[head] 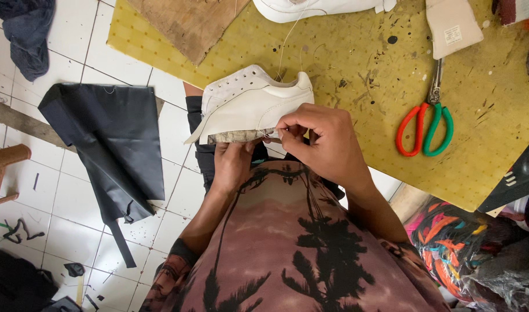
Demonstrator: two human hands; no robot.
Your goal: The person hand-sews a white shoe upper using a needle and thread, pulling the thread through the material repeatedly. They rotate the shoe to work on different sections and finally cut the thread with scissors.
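**Shoe upper held over the lap**

Left hand closed under a white shoe upper, bracing its raw bottom edge. Right hand pinches a thread at that edge. Scissors lie at 3 o'clock on the yellow table.

White floor tiles with grey grout lines cover the left half, littered with small dark scraps. A sheet of black fabric lies spread on them, and a dark blue cloth is bunched in the upper left corner. A brown plastic stool juts in from the left edge. The yellow tabletop is scratched and ink-stained, under even daylight
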